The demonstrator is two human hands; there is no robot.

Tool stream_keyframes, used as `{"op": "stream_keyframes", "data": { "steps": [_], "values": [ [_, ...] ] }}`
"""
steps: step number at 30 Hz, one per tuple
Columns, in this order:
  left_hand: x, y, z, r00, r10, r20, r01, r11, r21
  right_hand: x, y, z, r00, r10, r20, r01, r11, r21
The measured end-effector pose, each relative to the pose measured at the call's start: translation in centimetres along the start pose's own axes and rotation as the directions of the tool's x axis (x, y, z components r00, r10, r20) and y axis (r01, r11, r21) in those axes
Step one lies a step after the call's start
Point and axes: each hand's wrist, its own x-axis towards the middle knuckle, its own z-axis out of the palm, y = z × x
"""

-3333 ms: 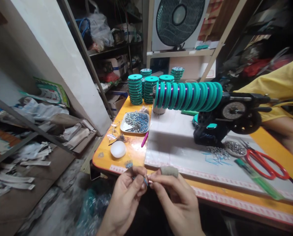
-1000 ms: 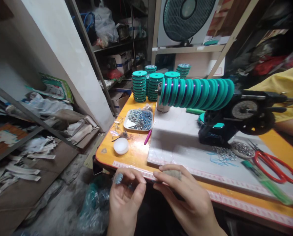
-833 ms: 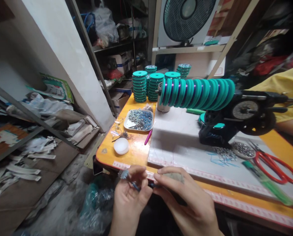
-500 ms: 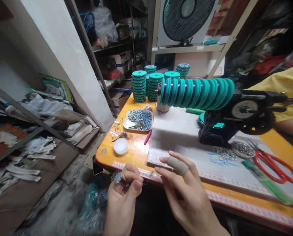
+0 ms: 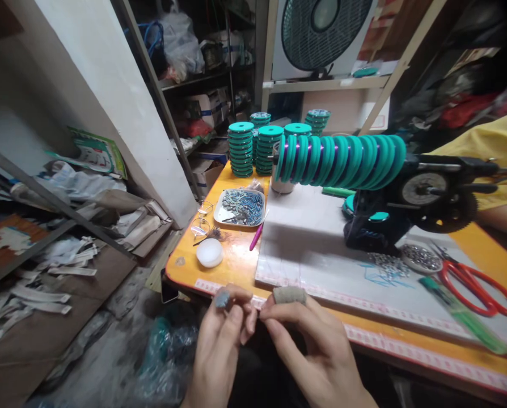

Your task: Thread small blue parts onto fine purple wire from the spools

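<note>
My left hand (image 5: 219,340) is closed in front of the table edge, with its thumb against curled fingers. A small blue-grey piece (image 5: 222,299) shows at its index finger; I cannot tell whether it is a wrap or something held. Close beside it, my right hand (image 5: 317,340) pinches thumb and index fingertips together. A grey wrap (image 5: 290,295) covers one of its fingers. Whatever lies between the fingertips of either hand is too fine to make out. Past the hands stands a black winding machine (image 5: 375,226) with a row of teal spools (image 5: 341,161) on its shaft.
On the orange table (image 5: 232,272) are a white tray of small metal parts (image 5: 240,207), a white round cup (image 5: 209,253), a purple-handled tool (image 5: 257,237), red scissors (image 5: 470,289) and a green cutter (image 5: 466,314). Stacked spools (image 5: 240,150) stand behind. A person's yellow sleeve (image 5: 487,141) is at right.
My right hand has come down and its spread fingers have closed into a pinch. My left hand has turned and shifted slightly right, bringing the fingertips of both hands close together.
</note>
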Motion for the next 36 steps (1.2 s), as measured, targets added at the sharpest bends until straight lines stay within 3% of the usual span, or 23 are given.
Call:
{"op": "stream_keyframes", "data": {
  "steps": [3,7,11,15,20,23,26,28,32,36],
  "values": [
    [-0.2,-0.5,0.4,0.997,-0.073,0.001,0.073,0.995,-0.069,0.0,0.0,0.1,0.997,0.057,-0.051,-0.059,0.998,-0.035],
    [-0.2,-1.1,0.8,0.994,-0.108,-0.001,0.108,0.993,0.041,0.2,0.4,0.3,0.989,0.09,-0.121,-0.094,0.995,-0.031],
    [-0.3,-1.6,0.6,0.991,-0.113,-0.076,0.125,0.977,0.173,0.2,0.7,0.3,0.99,0.085,-0.116,-0.09,0.995,-0.045],
    [-1.0,-2.6,0.1,0.976,-0.042,-0.213,0.094,0.966,0.24,0.2,0.7,0.3,0.991,0.102,-0.091,-0.105,0.994,-0.031],
    [-1.8,-3.2,0.3,0.924,0.103,-0.368,0.06,0.912,0.406,0.1,0.4,0.3,0.988,0.137,-0.075,-0.136,0.991,0.013],
    [-1.9,-2.9,0.3,0.943,0.172,-0.286,0.011,0.84,0.543,-0.1,0.4,0.1,0.985,0.169,-0.028,-0.169,0.986,0.011],
    [-1.9,-2.6,0.0,0.979,0.115,-0.17,0.026,0.753,0.658,-0.2,0.5,0.1,0.976,0.216,0.01,-0.216,0.976,-0.001],
    [-1.9,-2.6,-0.2,0.983,0.052,-0.178,0.082,0.738,0.67,-0.3,0.5,0.1,0.973,0.231,-0.001,-0.231,0.973,0.004],
    [-1.6,-2.5,0.2,0.99,-0.015,-0.14,0.081,0.874,0.478,-0.7,0.7,0.3,0.976,0.205,-0.072,-0.206,0.979,-0.002],
    [-1.4,-2.1,0.2,0.996,0.063,-0.06,-0.035,0.925,0.379,-1.2,0.8,0.0,0.984,0.14,-0.108,-0.142,0.99,-0.009]
  ]
}}
